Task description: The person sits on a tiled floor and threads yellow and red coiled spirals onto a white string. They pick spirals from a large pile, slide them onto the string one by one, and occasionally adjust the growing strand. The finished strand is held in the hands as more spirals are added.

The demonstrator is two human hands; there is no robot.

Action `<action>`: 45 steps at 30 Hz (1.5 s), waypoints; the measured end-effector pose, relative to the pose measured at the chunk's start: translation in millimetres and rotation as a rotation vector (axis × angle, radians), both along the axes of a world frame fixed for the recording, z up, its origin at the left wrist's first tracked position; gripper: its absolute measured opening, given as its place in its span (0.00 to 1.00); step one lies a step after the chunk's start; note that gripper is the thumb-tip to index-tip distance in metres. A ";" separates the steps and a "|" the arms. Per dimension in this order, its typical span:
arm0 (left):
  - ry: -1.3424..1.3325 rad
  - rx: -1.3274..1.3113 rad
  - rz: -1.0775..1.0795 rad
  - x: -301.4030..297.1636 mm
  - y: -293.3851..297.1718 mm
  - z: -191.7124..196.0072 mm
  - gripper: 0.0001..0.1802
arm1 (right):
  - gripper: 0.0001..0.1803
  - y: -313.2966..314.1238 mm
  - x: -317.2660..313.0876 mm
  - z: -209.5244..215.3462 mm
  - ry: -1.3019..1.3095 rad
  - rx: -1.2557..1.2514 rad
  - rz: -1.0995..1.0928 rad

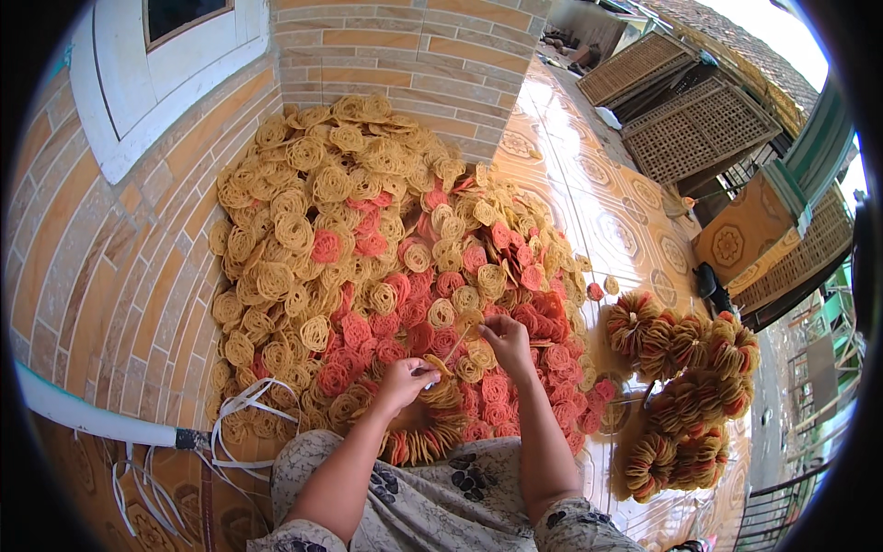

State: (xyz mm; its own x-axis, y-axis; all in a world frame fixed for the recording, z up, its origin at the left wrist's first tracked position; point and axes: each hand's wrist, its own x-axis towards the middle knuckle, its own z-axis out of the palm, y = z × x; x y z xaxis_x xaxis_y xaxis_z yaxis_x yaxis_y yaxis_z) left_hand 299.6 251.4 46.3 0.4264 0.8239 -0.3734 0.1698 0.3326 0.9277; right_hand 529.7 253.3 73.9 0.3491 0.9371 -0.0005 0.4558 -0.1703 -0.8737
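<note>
My left hand [406, 385] is closed in a pinch, a yellow lacy cracker [440, 365] at its fingertips. Up and to the right, my right hand [509, 344] pinches a thin pale strip [457, 344] that runs slantwise between the two hands. Close to the right fingertips shows another yellow cracker [470, 321]; whether it is on the strip I cannot tell. Below my hands, a ring of strung yellow and pink crackers [425, 438] rests against my lap. Spread in front is a big pile of loose yellow crackers [294, 230] and pink crackers [432, 308].
Several finished-looking rings of strung crackers [682, 359] lie on the tiled floor at the right. White strips [246, 402] hang off a pale rail [101, 419] at the left. Brick-patterned walls [386, 55] border the pile; woven racks [699, 129] lean at the far right.
</note>
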 end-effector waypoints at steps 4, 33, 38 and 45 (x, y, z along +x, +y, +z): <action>-0.037 0.031 -0.003 -0.4 -1.0 -1.8 0.10 | 0.11 -3.2 -4.3 0.4 0.145 0.034 0.034; 0.034 0.018 -0.086 -2.8 -0.8 8.4 0.11 | 0.12 -13.5 9.2 16.7 0.096 -0.093 0.093; 0.012 0.036 -0.074 -1.9 -1.5 6.2 0.10 | 0.10 -14.1 4.7 18.4 0.134 -0.073 0.114; 0.007 0.017 -0.091 -1.6 0.1 1.1 0.09 | 0.12 -13.8 -2.7 24.2 0.075 0.041 0.157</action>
